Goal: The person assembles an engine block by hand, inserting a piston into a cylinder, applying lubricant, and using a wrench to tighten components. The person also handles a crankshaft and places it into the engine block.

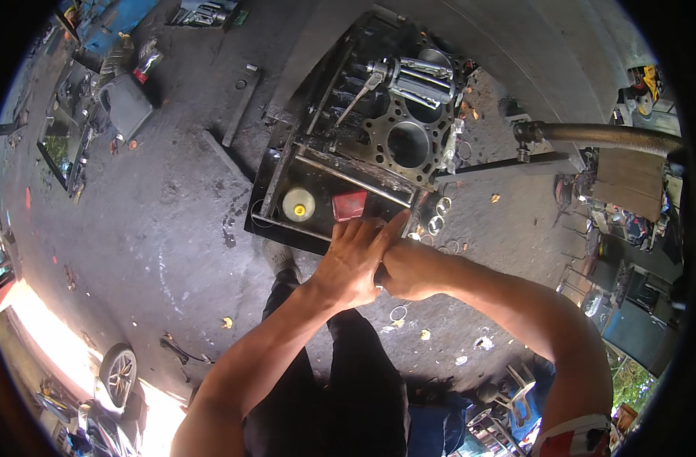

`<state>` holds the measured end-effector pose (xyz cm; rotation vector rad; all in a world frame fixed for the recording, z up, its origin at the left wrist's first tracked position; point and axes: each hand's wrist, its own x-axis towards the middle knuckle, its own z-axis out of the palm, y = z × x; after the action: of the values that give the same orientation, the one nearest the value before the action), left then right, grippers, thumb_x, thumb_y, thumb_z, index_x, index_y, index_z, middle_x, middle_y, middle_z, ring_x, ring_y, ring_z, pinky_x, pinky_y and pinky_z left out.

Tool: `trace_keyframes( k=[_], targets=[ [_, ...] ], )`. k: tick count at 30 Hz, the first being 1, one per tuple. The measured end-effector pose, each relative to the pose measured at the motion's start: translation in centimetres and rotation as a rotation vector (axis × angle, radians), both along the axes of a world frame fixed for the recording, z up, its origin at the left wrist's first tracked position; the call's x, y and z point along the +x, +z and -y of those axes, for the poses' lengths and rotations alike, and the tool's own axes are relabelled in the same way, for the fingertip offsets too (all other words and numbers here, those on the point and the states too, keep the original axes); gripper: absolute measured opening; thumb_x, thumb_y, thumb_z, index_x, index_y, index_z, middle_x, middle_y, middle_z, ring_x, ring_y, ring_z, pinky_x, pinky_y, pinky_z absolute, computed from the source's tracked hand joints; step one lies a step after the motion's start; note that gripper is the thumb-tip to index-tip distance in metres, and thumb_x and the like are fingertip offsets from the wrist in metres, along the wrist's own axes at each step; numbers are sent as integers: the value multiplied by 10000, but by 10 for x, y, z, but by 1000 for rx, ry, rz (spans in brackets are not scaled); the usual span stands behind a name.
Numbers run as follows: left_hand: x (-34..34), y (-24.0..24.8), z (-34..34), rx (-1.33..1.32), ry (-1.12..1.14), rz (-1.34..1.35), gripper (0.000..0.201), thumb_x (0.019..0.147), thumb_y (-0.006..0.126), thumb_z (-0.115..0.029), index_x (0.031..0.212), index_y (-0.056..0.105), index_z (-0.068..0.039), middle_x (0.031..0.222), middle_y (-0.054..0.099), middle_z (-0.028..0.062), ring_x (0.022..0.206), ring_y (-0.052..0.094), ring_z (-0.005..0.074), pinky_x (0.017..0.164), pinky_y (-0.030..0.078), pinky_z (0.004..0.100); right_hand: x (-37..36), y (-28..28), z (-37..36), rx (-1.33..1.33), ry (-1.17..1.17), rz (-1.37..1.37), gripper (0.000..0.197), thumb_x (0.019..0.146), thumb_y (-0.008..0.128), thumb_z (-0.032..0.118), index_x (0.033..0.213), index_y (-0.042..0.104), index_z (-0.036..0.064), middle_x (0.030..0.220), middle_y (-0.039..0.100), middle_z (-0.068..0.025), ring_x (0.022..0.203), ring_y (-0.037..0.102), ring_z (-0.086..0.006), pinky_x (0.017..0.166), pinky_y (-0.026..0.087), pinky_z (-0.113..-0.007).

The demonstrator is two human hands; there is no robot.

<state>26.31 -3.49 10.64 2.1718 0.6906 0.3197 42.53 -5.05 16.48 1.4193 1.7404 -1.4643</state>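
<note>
Left hand: the left hand (pixel 351 263) reaches to the tray's near edge, back up, its fingers bent and side by side, the thumb spread toward the right; cannot tell whether they clamp on anything
Right hand: the right hand (pixel 415 270) meets it from the right, fingers curled inward and mostly hidden; cannot tell what they close on
Between the hands: a small dark piece (pixel 379 276) shows in the gap, just in front of the tray; its kind cannot be told
Tray: a dark, metal-barred tray (pixel 291 230) lies just beyond the hands
In the tray: a red box (pixel 349 205) near the left fingertips, and left of it a pale round bottle (pixel 291 206) with a yellow cap (pixel 299 209)
Engine block: the block (pixel 384 128) sits beyond the tray, its round bores facing up
On the block: a cylindrical metal tool (pixel 421 81)
Floor: thin metal rings (pixel 398 306) lie right of the tray and near the right hand
</note>
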Motion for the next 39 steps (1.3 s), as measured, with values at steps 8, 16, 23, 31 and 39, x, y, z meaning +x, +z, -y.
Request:
trace_keyframes(
  k=[8,16,23,31,39],
  targets=[
    [4,2,-9,-331,-16,177,1324,483,918,-88,1599,206,-142,1400,504,161,1182,528,365,1058,400,487,39,-5,28,42,-464,-327,288,904,638,56,1171,609,-50,1113,648,-183,906,699,-254,735,582,-377],
    [26,11,-19,-338,-324,185,1164,495,946,-126,1509,373,-96,1223,612,149,1163,576,353,1068,428,474,64,12,12,-378,-185,-322,251,927,624,174,1098,728,21,974,630,-139,758,642,-218,674,524,-350],
    [29,-22,-7,-1448,414,1046,959,783,749,-612,1440,463,27,1398,564,204,1266,576,334,1109,447,459,60,28,35,-372,-1293,-792,175,926,712,74,1066,706,-31,648,591,-44,459,490,-76,419,372,-249],
    [101,-15,7,-1701,468,1829,1222,725,466,-937,1425,449,64,1361,559,272,1209,597,413,1029,504,530,15,-8,44,-119,-1705,-1382,179,929,682,116,948,647,-59,583,535,-65,425,439,-93,425,340,-249],
    [102,-17,3,-1825,579,1313,820,908,565,-695,1362,524,-14,1285,628,190,1122,651,307,965,544,467,38,0,31,195,-1475,-734,97,941,658,55,896,672,-30,618,579,-36,472,498,-82,432,371,-238]
  ],
)
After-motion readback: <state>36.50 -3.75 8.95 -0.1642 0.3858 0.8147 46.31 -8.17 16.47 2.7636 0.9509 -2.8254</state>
